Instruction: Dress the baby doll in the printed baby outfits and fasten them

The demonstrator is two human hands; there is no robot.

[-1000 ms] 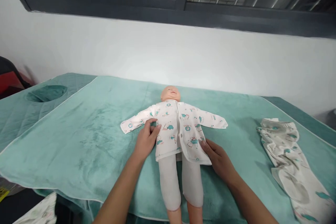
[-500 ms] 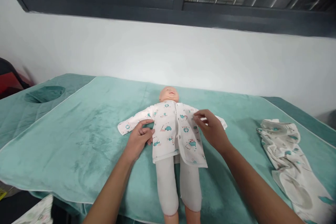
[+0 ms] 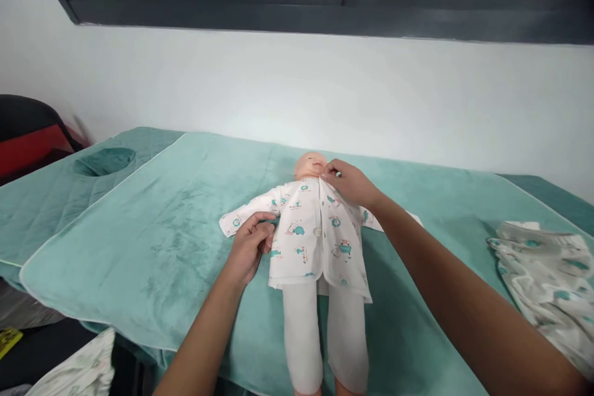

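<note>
A baby doll (image 3: pixel 307 164) lies on its back, head toward the wall, in a white printed baby shirt (image 3: pixel 297 247) with white coverings on its legs (image 3: pixel 301 328). The shirt's front edges meet down the middle, with a pale button showing. At the neckline, my right hand (image 3: pixel 350 182) pinches the collar edge, its fingers hiding part of the shirt top. Half-curled, my left hand (image 3: pixel 253 244) rests beside the shirt below the doll's outstretched sleeve (image 3: pixel 241 215). Its thumb and index finger are apart at the shirt's side; no held cloth shows.
A green padded bed cover (image 3: pixel 153 247) lies under the doll, with a round hollow (image 3: pixel 104 162) at far left. Crumpled printed baby clothing (image 3: pixel 547 272) lies at right. More printed cloth (image 3: pixel 78 368) is at lower left. A wall and barred window stand behind.
My right hand has moved from the shirt's right chest up to the collar. The right front panel now meets the left one. My left hand stays at the side. The view has shifted slightly.
</note>
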